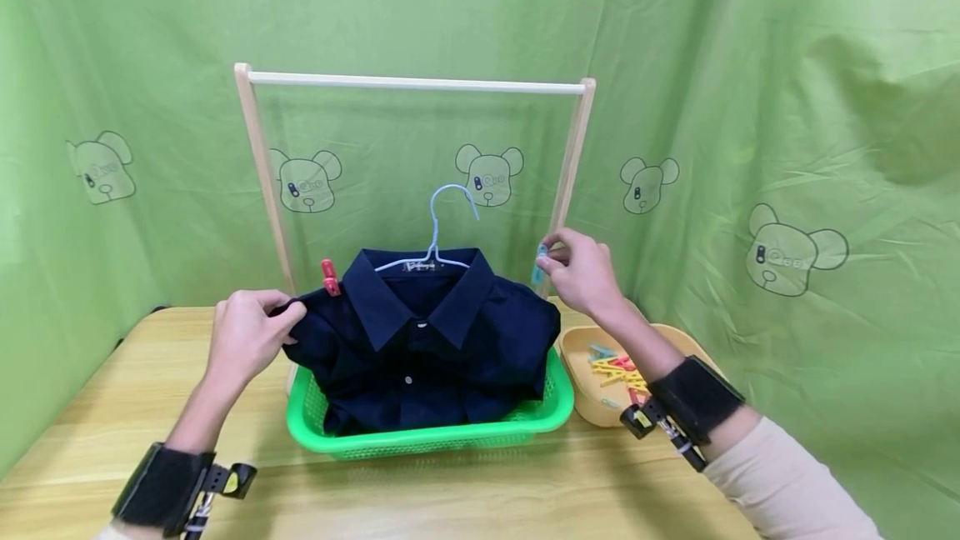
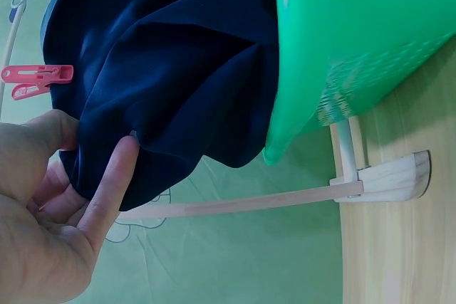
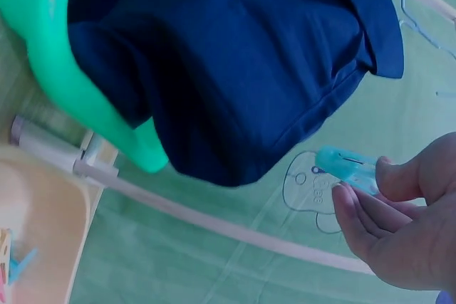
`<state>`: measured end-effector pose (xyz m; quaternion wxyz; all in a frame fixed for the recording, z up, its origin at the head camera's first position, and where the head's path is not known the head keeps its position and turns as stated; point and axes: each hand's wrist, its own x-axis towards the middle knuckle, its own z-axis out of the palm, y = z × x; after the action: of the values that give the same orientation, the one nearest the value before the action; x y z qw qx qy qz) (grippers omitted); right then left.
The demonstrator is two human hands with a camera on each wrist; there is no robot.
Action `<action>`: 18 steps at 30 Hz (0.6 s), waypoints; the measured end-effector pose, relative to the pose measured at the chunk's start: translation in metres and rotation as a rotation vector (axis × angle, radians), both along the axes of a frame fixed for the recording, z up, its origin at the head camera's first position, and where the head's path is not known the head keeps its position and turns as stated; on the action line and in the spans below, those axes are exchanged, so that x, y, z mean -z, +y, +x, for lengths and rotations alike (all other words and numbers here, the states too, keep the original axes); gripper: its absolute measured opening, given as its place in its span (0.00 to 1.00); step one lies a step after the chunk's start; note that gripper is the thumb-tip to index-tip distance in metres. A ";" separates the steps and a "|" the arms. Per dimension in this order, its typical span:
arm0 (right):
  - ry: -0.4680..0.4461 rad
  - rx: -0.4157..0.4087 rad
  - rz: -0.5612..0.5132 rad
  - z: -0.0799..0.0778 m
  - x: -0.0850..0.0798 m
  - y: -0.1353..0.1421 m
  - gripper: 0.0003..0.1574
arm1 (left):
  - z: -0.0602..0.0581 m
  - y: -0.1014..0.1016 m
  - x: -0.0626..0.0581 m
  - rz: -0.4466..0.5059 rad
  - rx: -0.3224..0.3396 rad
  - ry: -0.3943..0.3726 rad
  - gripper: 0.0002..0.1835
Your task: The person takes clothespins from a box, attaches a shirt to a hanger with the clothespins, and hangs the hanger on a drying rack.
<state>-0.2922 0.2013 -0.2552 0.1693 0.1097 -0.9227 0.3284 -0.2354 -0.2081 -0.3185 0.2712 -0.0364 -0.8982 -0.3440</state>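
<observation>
A dark navy collared shirt [image 1: 420, 357] sits on a light-blue wire hanger [image 1: 434, 232], its lower part bunched in a green basket [image 1: 427, 440]. My left hand [image 1: 251, 332] grips the shirt's shoulder at the left, thumb on one side and fingers on the other. A red clothespin [image 1: 330, 277] is clipped on that same shoulder, closer to the collar. Off the opposite shoulder, my right hand [image 1: 581, 269] pinches a light-blue clothespin [image 3: 349, 166] between thumb and fingers. In the right wrist view a gap shows between this clothespin and the shirt.
Behind the basket stands a wooden rack with a white top bar [image 1: 420, 82]. At the right, a tan tray [image 1: 581, 357] holds several yellow, red and blue clothespins [image 1: 621, 372]. Everything stands on a wooden table [image 1: 360, 507], with a green curtain [image 1: 420, 7] around it.
</observation>
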 end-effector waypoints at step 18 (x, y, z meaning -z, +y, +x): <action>0.041 -0.045 -0.131 0.008 -0.004 -0.021 0.12 | 0.001 0.000 -0.002 -0.002 0.003 -0.001 0.10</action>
<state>-0.2845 0.1798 -0.2517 0.1876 0.1259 -0.8930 0.3893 -0.2346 -0.2084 -0.3169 0.2701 -0.0377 -0.8988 -0.3433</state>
